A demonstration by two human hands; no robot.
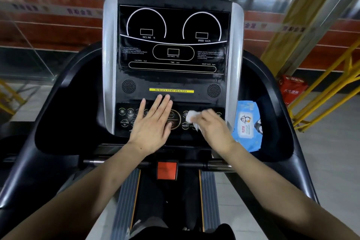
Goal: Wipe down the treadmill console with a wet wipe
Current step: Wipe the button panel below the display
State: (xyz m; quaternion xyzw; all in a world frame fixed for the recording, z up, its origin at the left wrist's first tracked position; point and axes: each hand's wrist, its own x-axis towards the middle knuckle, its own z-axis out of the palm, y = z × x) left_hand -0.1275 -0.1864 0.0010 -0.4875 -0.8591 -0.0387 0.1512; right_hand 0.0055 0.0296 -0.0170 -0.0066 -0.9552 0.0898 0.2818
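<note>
Over console (pixel 171 84), right hand (pixel 213 126) presses wipe (pixel 191 116).

the left hand (pixel 151 124) covers buttons on the console (pixel 171 60), and the right hand (pixel 211 125) hides most of the wipe (pixel 190 117). the right hand is motion-blurred. small print left of the console's distance box is unreadable.
</note>
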